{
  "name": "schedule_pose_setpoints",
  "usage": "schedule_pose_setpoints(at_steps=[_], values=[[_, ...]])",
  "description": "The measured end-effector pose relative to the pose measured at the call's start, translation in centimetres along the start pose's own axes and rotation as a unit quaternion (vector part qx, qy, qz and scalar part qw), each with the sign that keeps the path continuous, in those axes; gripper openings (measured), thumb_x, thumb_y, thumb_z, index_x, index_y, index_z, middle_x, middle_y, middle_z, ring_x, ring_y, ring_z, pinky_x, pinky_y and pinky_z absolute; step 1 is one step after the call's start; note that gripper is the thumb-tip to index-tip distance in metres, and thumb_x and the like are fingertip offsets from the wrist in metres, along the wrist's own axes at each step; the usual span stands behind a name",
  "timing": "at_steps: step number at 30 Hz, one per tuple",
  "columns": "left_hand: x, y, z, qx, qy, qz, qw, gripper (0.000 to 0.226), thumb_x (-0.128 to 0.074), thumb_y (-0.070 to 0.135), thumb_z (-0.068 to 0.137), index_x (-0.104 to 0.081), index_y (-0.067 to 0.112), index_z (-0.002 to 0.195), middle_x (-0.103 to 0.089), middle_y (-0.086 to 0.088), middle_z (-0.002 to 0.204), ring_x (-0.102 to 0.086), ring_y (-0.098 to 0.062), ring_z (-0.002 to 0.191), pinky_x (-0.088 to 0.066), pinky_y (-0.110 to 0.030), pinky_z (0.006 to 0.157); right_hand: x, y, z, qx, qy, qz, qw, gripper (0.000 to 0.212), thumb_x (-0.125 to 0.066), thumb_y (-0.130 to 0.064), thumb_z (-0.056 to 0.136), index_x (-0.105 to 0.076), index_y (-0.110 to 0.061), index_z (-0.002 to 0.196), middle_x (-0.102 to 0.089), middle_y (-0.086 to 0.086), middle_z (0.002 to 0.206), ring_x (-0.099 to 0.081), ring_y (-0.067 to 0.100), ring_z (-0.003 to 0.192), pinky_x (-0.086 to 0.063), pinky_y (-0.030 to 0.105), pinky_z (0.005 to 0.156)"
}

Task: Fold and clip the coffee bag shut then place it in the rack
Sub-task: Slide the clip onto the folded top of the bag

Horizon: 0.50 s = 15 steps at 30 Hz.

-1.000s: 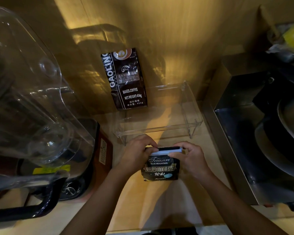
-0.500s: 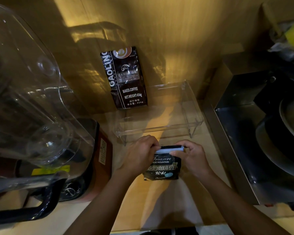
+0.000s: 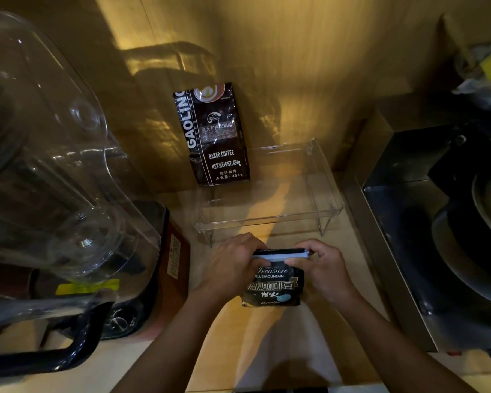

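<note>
A small black coffee bag labelled Blue Mountain stands on the wooden counter, just in front of the clear rack. A pale blue clip runs across its folded top. My left hand grips the bag's top left end at the clip. My right hand pinches the clip's right end, with its thumb on the bag's front. A taller black Gaolin coffee bag stands in the rack's back left, leaning on the wall.
A large clear blender jug on a dark base with a black handle fills the left side. A steel appliance with dark pans stands to the right. The wooden wall lies behind the rack.
Both hands and the small bag have shifted slightly toward the rack, and the fingers have closed tighter over the clip at the bag's top.
</note>
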State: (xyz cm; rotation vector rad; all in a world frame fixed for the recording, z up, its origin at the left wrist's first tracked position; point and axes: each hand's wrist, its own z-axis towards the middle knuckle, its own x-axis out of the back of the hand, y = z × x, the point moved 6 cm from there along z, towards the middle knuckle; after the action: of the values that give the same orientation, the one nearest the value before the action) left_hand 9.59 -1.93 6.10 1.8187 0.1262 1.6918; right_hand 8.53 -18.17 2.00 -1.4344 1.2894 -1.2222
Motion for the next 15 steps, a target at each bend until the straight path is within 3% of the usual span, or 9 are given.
schedule_pose_setpoints(at_steps=[7,9,11,15], values=[[-0.3,1.0,-0.6,-0.013,0.027,0.037,0.999,0.014,-0.056,0.017,0.086,-0.057,0.008,0.096,-0.06,-0.012,0.097,-0.051,-0.026,0.091,-0.038,-0.037,0.08,-0.1,0.1,0.0,0.007,-0.014,-0.025,1.0,0.031,-0.072,-0.002,0.068,-0.062,-0.031,0.07,-0.063,0.003,0.083,-0.061,0.024,0.081,-0.052,0.041,0.073],[-0.3,1.3,-0.8,-0.012,0.037,0.048,0.998,0.014,-0.054,0.015,0.086,-0.056,0.008,0.098,-0.06,-0.012,0.099,-0.051,-0.025,0.092,-0.037,-0.035,0.081,-0.1,-0.4,0.0,0.043,-0.034,-0.102,0.993,0.026,-0.071,-0.008,0.071,-0.06,-0.031,0.073,-0.06,-0.003,0.085,-0.057,0.021,0.085,-0.049,0.038,0.076],[-0.4,1.4,-0.9,-0.013,0.044,0.061,0.997,0.014,-0.053,0.015,0.087,-0.056,0.007,0.098,-0.06,-0.012,0.098,-0.051,-0.025,0.091,-0.036,-0.034,0.08,-0.5,-1.6,0.0,0.124,-0.068,-0.241,0.96,0.009,-0.067,-0.021,0.075,-0.06,-0.023,0.08,-0.055,-0.009,0.084,-0.05,0.015,0.086,-0.039,0.032,0.079],[-0.4,1.7,-1.1,-0.022,0.055,0.07,0.996,0.013,-0.055,0.012,0.085,-0.057,0.006,0.096,-0.061,-0.013,0.095,-0.053,-0.027,0.089,-0.038,-0.036,0.081,-1.8,-3.1,0.1,0.225,-0.117,-0.39,0.885,0.024,-0.054,-0.034,0.076,-0.061,-0.012,0.085,-0.064,0.0,0.086,-0.053,0.018,0.086,-0.028,0.029,0.081]])
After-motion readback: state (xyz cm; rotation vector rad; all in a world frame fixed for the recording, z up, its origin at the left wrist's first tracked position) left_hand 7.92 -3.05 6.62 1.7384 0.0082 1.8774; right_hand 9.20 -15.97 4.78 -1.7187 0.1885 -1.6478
